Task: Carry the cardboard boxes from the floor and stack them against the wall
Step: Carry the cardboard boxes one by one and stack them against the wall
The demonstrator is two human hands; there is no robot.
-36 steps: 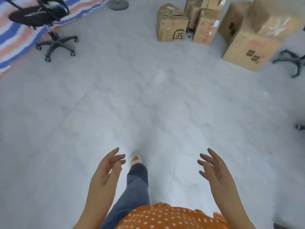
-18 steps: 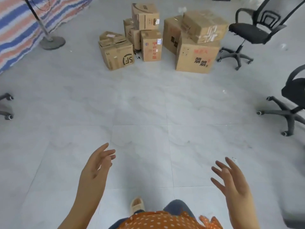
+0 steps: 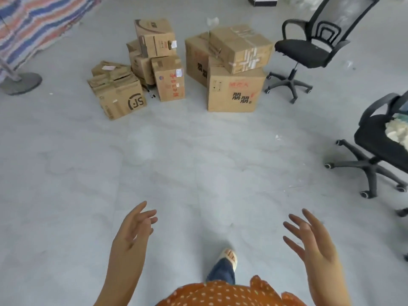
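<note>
A pale grey tiled floor (image 3: 176,164) fills the view, running out ahead of both hands. Far ahead of the left hand, a red, white and blue striped tarpaulin (image 3: 33,25) hangs or lies at the edge. Ahead and to the outside of the right hand stand two black mesh-backed office chairs on castor bases: one further off (image 3: 309,51), one nearer (image 3: 379,146) with a pale crumpled wad on its seat.

The brown cardboard boxes (image 3: 183,67) sit in a cluster on the floor well ahead of both hands, roughly between them. The largest box, printed with black characters (image 3: 234,91), is ahead of the right hand and carries a tilted, tape-striped box (image 3: 240,48) on top. Ahead of the left hand lies a box with a black round "SF" logo (image 3: 119,96), beside a tall narrow box with red print (image 3: 169,79); another box (image 3: 154,37) rests above that one.

A grey round stand base (image 3: 21,82) sits far ahead, outside the left hand.

The left hand (image 3: 132,235) and right hand (image 3: 313,241) are raised at waist height, well apart, palms facing inward, fingers spread and loosely bent, holding nothing. Between them shows an orange white-dotted top (image 3: 220,293) and a foot in a pale slipper (image 3: 229,257).
</note>
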